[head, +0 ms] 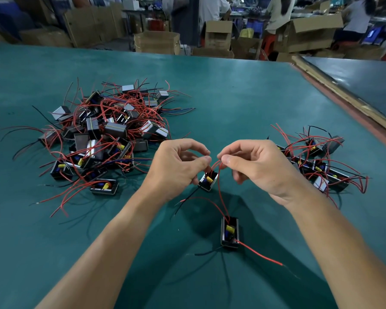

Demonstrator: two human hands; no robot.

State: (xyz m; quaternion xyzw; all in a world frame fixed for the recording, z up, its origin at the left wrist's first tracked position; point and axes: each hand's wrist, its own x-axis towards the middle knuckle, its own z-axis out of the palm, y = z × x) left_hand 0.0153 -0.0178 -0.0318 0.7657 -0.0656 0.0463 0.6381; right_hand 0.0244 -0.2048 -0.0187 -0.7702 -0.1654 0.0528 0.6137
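So both hands are up in the middle of the bench (232, 103), fingertips nearly meeting. My left hand (178, 168) has thumb and forefinger pinched on the red leads (219, 184), and the right hand (256, 170) pinches them too, right beside it.

One small module (208, 180) with a yellow part inside sits tucked against the left hand's lower fingers; I can't tell if it's resting on the mat or lifted. A second module (230, 231) lies flat nearer to me, between my forearms, with one red lead running up to the pinch and another trailing off to the right.

Room-wise, there's a tangled pile of modules (103, 134) on the left, close to the left hand, and a lined-up row of modules (316, 168) just behind the right wrist. Open green mat ahead, all the way to the far edge. The right edge, with its wooden strip (343, 97), is well apart from my hands.
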